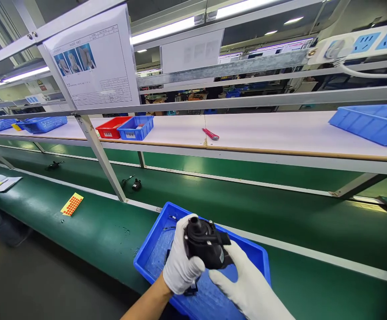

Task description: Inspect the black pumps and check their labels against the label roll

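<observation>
Green conveyor matting [89, 226] runs along a factory assembly line, and nearest the camera a shallow blue plastic tray [153, 249] sits on it; above that tray the white-gloved left hand [181, 262] and white-gloved right hand [246, 286] are both clamped around a small black plastic pump [205, 244]. Left of the tray lies a yellow sheet of orange dot stickers [72, 204], and just beyond it a slanted metal frame post [101, 162] rises, with another small black pump with a wire [136, 184] behind. Farther past the tray, a white shelf [263, 131] carries a red-handled tool [210, 134], a red bin [111, 127] beside a small blue bin [136, 127], and a large blue crate [373, 123].
</observation>
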Available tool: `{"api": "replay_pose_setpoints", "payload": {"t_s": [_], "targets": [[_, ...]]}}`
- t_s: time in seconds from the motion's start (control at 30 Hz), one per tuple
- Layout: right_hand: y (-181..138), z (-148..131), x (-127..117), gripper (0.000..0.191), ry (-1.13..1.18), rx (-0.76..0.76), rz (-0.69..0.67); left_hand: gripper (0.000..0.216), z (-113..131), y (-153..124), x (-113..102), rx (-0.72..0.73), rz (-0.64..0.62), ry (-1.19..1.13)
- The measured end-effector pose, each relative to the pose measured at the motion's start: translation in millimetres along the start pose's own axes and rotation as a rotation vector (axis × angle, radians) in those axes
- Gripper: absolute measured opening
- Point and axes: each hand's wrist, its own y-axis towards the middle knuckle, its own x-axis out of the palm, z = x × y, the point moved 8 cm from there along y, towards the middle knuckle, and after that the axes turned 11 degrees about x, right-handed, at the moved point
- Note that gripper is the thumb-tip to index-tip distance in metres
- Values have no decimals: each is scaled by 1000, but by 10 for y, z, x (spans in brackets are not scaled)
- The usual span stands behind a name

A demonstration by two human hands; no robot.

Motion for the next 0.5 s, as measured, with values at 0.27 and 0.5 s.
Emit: {"api": "replay_pose_setpoints", "payload": {"t_s": [0.27,0.5], "targets": [[132,-188,95,74,187,-99,-126,133,345,-57,27,660,-103,682],[132,-311,40,75,185,-172,-181,138,493,-41,72,676,-177,803]]}}
